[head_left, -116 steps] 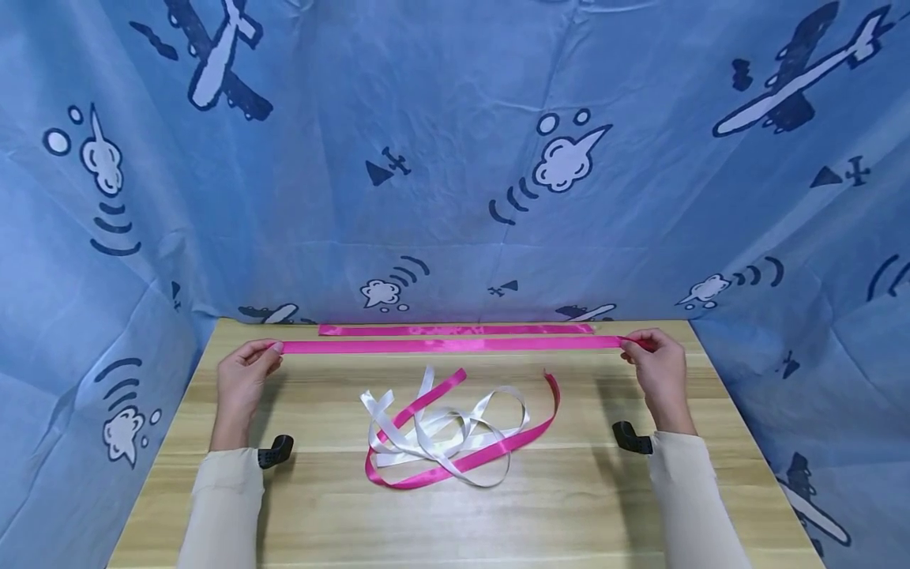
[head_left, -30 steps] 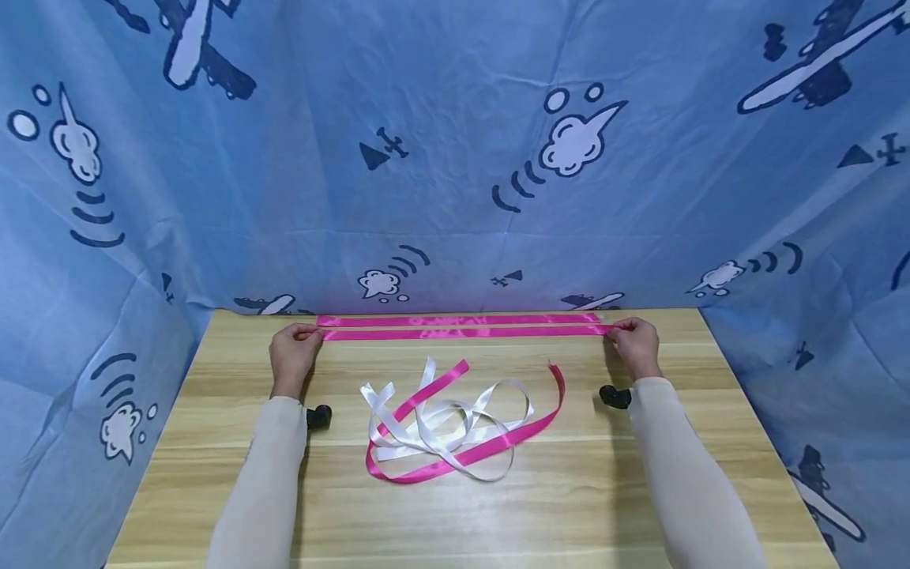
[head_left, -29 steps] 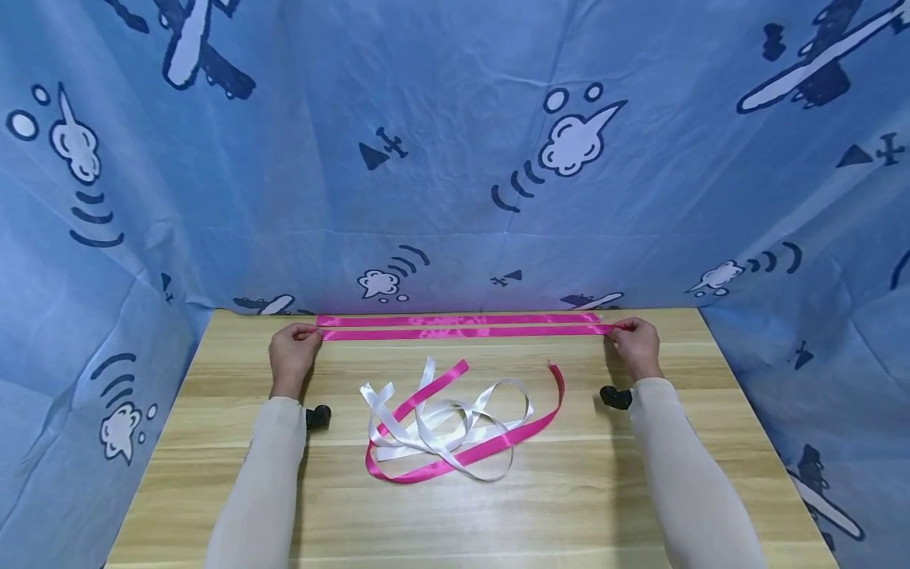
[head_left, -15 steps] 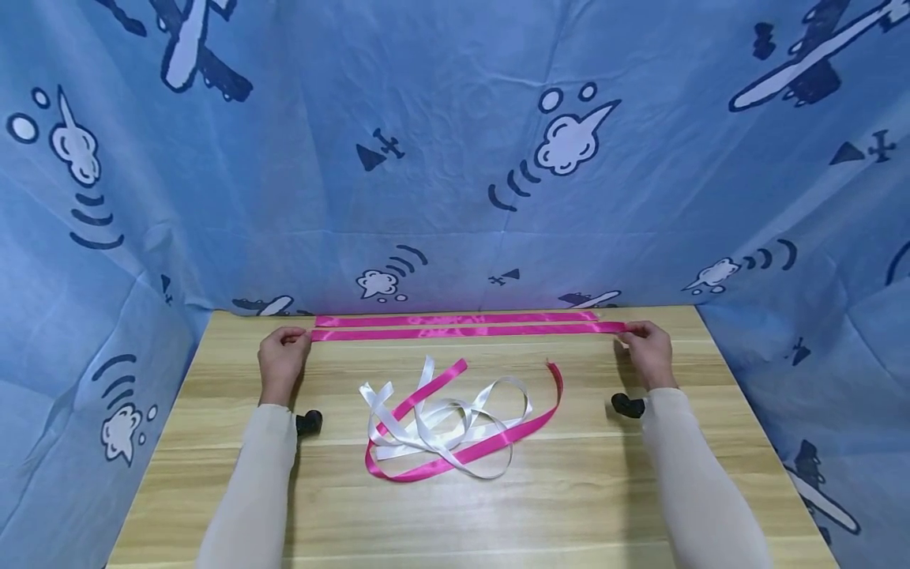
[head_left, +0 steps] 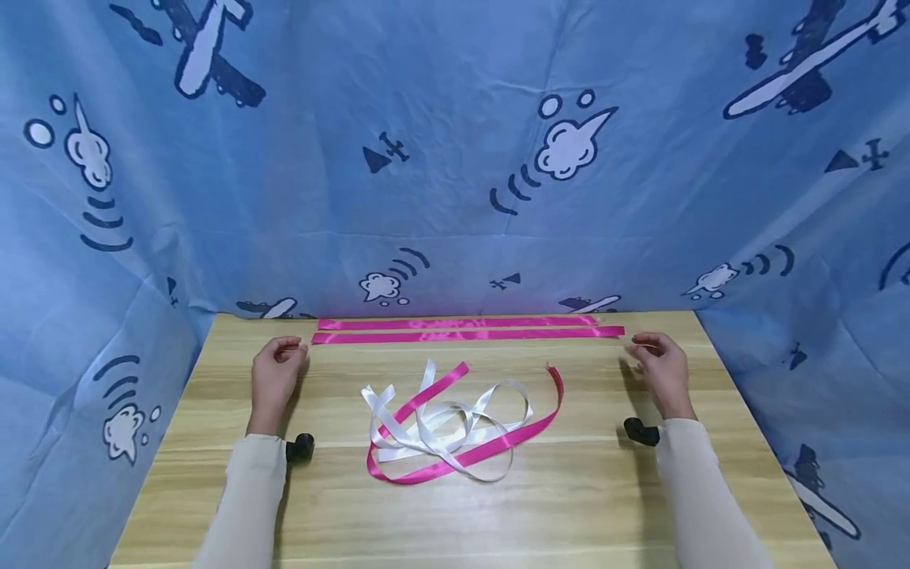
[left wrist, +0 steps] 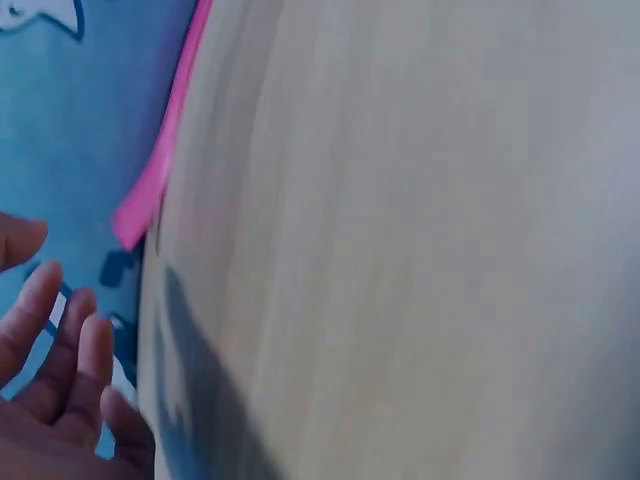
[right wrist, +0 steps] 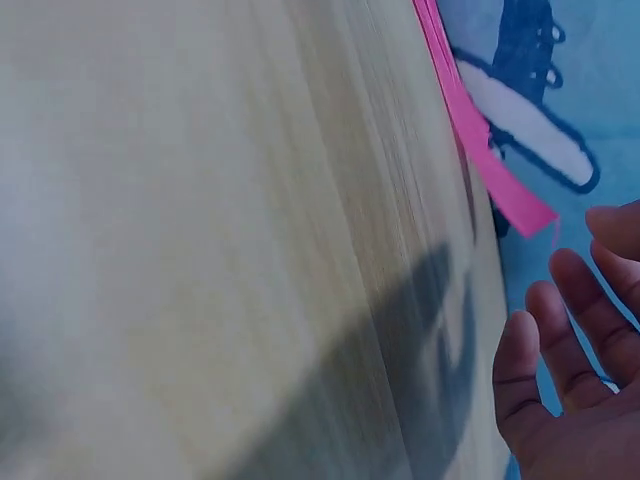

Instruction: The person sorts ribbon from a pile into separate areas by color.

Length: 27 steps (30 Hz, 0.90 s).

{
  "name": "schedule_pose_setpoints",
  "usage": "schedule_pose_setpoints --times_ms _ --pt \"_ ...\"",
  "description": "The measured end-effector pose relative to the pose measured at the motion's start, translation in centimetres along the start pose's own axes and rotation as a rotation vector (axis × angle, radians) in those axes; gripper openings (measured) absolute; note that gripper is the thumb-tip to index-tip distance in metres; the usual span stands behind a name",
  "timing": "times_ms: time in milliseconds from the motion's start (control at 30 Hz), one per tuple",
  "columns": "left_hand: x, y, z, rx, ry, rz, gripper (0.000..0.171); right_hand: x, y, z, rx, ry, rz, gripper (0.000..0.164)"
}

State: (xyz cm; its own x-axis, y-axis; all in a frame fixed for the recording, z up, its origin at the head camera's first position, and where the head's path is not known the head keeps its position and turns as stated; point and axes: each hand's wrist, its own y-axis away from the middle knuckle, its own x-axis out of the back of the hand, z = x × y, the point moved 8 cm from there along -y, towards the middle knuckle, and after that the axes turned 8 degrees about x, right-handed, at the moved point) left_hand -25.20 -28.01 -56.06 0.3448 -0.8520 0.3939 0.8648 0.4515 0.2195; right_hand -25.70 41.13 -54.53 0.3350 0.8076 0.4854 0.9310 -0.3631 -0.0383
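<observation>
Two pink satin ribbons lie stretched side by side along the back of the table. The nearer pink ribbon (head_left: 462, 336) reaches past the farther pink ribbon (head_left: 370, 324) on the right. My left hand (head_left: 276, 379) is just off the nearer ribbon's left end, fingers relaxed, holding nothing. Off its right end is my right hand (head_left: 663, 371), also bare, with thumb and fingers apart. In the left wrist view the ribbon end (left wrist: 140, 210) lies beyond the fingers (left wrist: 95, 345). The right wrist view has the other ribbon end (right wrist: 520, 205) near the fingertips (right wrist: 518, 340), slightly raised.
Mid-table, a loose pink ribbon (head_left: 490, 450) curls around and across a tangle of white ribbon (head_left: 426, 427). Blue cloth (head_left: 455, 197) printed with planes hangs behind and beside the wooden table (head_left: 455, 529). A black wrist mount (head_left: 300, 448) sits at my left cuff.
Both hands carried the nearer pink ribbon back beside the farther one and laid it down. Since half a second ago they have let go of its ends and drawn slightly outward and toward me.
</observation>
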Motion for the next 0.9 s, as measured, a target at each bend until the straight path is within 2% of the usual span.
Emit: schedule_pose_setpoints --times_ms 200,400,533,700,900 --pt "-1.3 3.1 1.8 -0.108 -0.004 0.011 0.026 0.5 1.7 -1.9 0.143 0.047 -0.005 0.031" --pt "-3.3 6.5 3.4 -0.219 0.019 -0.022 0.022 -1.0 3.6 -4.8 0.287 0.057 -0.07 0.027" --pt "-6.1 9.2 3.8 -0.273 0.035 -0.098 0.022 -2.7 5.2 -5.5 0.332 0.063 -0.131 0.026" --pt "-9.8 12.6 4.0 -0.306 0.03 -0.22 0.024 -4.9 7.3 -5.9 0.336 0.055 -0.207 0.026" --pt "-13.1 15.7 4.1 -0.351 0.032 -0.337 0.025 -7.6 9.6 -6.9 0.357 -0.004 -0.309 0.027"
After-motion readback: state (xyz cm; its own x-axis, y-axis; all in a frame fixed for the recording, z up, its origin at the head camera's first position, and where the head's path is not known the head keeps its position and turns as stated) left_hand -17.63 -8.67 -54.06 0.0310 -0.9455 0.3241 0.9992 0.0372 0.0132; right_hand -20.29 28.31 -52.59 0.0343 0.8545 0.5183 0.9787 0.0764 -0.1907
